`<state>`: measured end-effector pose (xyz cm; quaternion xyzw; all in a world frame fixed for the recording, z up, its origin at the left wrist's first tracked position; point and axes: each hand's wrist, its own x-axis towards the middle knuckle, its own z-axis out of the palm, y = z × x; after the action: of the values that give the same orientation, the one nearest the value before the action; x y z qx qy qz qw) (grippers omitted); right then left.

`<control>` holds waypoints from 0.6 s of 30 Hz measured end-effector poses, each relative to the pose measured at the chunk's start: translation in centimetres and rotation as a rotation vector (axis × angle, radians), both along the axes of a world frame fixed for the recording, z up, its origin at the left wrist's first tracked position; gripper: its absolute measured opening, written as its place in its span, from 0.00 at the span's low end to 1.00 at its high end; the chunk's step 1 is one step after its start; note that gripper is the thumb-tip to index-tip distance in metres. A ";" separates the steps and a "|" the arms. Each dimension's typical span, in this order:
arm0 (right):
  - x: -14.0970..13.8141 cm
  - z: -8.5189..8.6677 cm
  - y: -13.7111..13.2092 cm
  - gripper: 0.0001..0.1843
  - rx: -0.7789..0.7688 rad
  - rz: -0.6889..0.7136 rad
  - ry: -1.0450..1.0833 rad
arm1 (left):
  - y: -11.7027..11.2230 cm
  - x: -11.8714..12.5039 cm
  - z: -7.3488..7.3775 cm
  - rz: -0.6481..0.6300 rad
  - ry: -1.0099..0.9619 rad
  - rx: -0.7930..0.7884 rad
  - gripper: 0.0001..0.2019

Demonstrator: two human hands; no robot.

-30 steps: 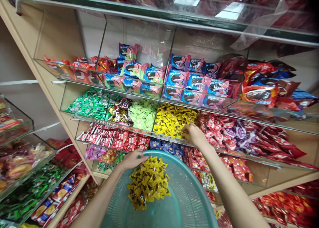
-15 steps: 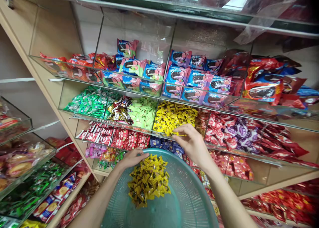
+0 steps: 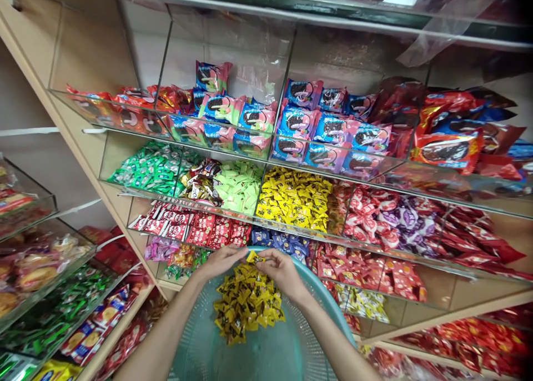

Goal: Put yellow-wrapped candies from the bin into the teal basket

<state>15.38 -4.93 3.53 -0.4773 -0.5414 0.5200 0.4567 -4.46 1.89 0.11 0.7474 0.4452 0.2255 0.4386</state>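
A green plastic basket (image 3: pixel 270 361) with perforated sides sits below me, with a heap of yellow wrapped candies (image 3: pixel 249 303) against its far side. My left hand (image 3: pixel 221 261) is closed over the far left rim of the basket. Just above the heap, my right hand (image 3: pixel 282 270) pinches a yellow wrapped candy (image 3: pixel 254 257), close to the left fingertips. On the shelf beyond, a clear bin holds more of the same yellow candies (image 3: pixel 295 200).
Pale green candies (image 3: pixel 239 186) and green-wrapped ones (image 3: pixel 145 169) lie left of the yellow bin. Red and purple candies (image 3: pixel 383 217) fill bins to its right. Packaged cookies (image 3: pixel 297 123) stand on the shelf above. A clear plastic ledge (image 3: pixel 291 229) fronts the yellow bin.
My right hand has come down and left from the yellow bin's front edge to above the heap in the basket, still pinching yellow candy. The left hand has stayed at the rim.
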 end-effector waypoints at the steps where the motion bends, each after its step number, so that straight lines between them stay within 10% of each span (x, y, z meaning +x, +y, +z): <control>1: -0.1 -0.2 0.0 0.18 -0.003 0.003 -0.007 | 0.0 -0.1 0.1 -0.021 -0.003 -0.001 0.26; 18: -0.4 -2.8 0.0 0.17 0.003 0.023 -0.142 | -0.2 -0.3 0.7 -0.092 -0.070 -0.024 0.17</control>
<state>15.00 -4.90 0.70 -0.5062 -0.5788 0.4892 0.4117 -4.78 1.73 0.83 0.7532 0.3975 0.2258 0.4729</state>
